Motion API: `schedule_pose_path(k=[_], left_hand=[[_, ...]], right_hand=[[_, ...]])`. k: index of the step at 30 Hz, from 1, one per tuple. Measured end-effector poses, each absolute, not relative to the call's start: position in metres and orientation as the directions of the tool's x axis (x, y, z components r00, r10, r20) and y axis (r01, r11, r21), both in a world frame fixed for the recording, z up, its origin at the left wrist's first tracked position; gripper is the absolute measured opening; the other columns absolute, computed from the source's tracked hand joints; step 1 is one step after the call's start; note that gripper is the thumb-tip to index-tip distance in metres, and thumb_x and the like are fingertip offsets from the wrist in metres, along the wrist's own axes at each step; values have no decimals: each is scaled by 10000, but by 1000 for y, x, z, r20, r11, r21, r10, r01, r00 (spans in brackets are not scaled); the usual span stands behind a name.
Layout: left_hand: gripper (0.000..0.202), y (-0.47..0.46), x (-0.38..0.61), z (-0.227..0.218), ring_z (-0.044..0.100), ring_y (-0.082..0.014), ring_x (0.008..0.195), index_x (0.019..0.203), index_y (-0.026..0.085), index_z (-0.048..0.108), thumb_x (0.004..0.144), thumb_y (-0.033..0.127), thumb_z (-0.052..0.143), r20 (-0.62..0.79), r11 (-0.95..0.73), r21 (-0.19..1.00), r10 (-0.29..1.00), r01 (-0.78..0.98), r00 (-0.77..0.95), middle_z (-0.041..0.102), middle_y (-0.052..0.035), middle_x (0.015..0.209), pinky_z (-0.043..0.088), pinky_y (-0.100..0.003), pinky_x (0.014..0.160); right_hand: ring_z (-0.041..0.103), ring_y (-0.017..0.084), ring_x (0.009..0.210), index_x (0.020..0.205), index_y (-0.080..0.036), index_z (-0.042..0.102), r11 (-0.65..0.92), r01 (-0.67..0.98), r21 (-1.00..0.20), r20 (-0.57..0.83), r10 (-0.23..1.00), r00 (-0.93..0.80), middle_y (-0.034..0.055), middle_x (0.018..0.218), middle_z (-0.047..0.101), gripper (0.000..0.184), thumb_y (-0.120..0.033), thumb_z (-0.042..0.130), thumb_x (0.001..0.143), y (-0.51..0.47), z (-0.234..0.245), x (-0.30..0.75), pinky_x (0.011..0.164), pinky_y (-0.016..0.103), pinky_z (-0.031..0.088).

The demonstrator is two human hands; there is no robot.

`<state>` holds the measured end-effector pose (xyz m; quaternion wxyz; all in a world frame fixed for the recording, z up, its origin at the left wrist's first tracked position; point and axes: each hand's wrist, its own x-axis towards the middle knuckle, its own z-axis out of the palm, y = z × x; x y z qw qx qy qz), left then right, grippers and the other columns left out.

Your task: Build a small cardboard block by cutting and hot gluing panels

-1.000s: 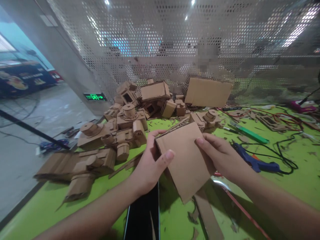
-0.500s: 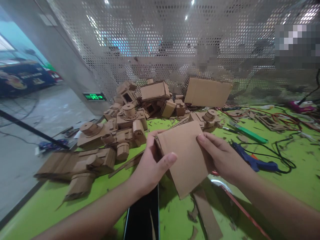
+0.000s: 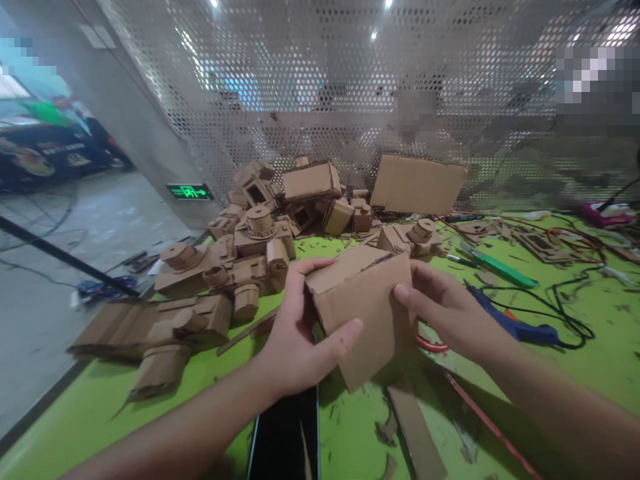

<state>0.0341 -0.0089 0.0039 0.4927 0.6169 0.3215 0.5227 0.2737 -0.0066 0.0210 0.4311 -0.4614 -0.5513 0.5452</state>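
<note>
Between my hands, above the green table point(image 3: 350, 440), is a brown cardboard box point(image 3: 367, 313), tilted so that its top and front faces show. My left hand point(image 3: 313, 333) grips its left side, thumb across the front face and fingers over the upper left edge. On the right side, my right hand point(image 3: 435, 303) closes with its thumb on the front and its other fingers partly hidden behind. A dark seam runs along the box's upper edge. Below lie a black flat device point(image 3: 285, 440) and a cardboard strip point(image 3: 415, 427).
Cardboard camera models point(image 3: 255, 223) crowd the left and back. At right lie a blue glue gun point(image 3: 520, 327) with a black cord and a green utility knife point(image 3: 500, 267). A larger cardboard box point(image 3: 420, 183) leans against the perforated metal screen point(image 3: 320, 87). Scraps litter the table.
The box has tipped so that its top face now shows, where before mostly the front face did. Both hands keep their hold on it.
</note>
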Motion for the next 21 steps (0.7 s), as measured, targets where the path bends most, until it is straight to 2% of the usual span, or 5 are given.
schedule_pose_path(k=[3,8,11,14,21], left_hand=[[662,-8,27,7,719,-271,1017,1369,336,453,855,359,870,405,-387,914,855,-121,324,658,-58,1231,631,-381,782],[639,-4,19,5,717,-274,995,1398,353,487,863,329,835,453,-432,890,796,-148,400,657,-59,1244,617,-384,765],[651,0,17,1,694,-274,1086,1414,374,529,851,318,851,497,-493,862,780,-115,379,627,-53,1335,619,-398,868],[652,3,16,-3,670,-274,1133,1436,382,559,856,337,855,504,-515,854,780,-78,371,610,-50,1378,605,-398,930],[660,4,14,-6,647,-264,1094,1442,361,565,845,364,847,505,-533,845,771,-41,389,592,-56,1370,587,-378,895]], right_hand=[[752,292,1149,1255,-299,718,25,10,-1000,21,960,-278,90,1284,788,573,-563,951,803,-4,23,284,879,360,646],[673,314,1359,1598,-456,430,111,-37,-993,117,904,-411,93,1588,619,836,-425,900,908,-4,23,290,1006,445,640],[589,321,1440,1486,-441,582,318,58,-946,282,899,-335,79,1608,572,652,-379,896,918,-3,20,290,1054,450,617],[571,327,1385,1330,-420,763,478,183,-859,425,866,-265,91,1502,579,445,-371,902,911,-4,19,289,980,419,626],[609,224,1051,1260,-487,817,514,139,-847,466,842,-272,48,1264,619,415,-323,925,895,-7,25,289,804,330,572]])
